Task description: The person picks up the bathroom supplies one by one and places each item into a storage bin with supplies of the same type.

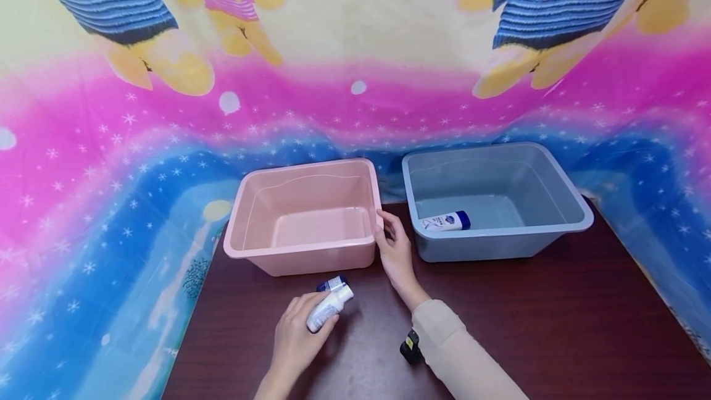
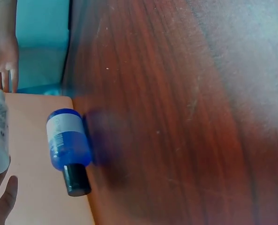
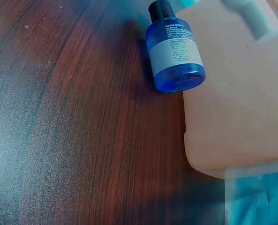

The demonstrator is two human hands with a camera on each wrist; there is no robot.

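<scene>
My left hand (image 1: 302,326) grips a small white bottle (image 1: 328,312), tilted above the table, with the thumb along one side. Just beyond it a blue bottle (image 2: 69,138) with a white label and black cap lies on the table, partly covered by the white bottle in the head view. Beside the right end of a pink basin (image 1: 311,252), my right hand (image 1: 398,258) has its fingertips at the rim, the fingers fairly straight in the left wrist view. No contents show inside the pink basin.
To the right stands a grey-blue basin (image 1: 478,245); inside it a white bottle with a dark blue cap (image 1: 446,221) leans near the front left corner. The dark wooden table (image 1: 561,320) lies beneath both basins. A patterned cloth (image 1: 355,110) hangs behind and along the sides.
</scene>
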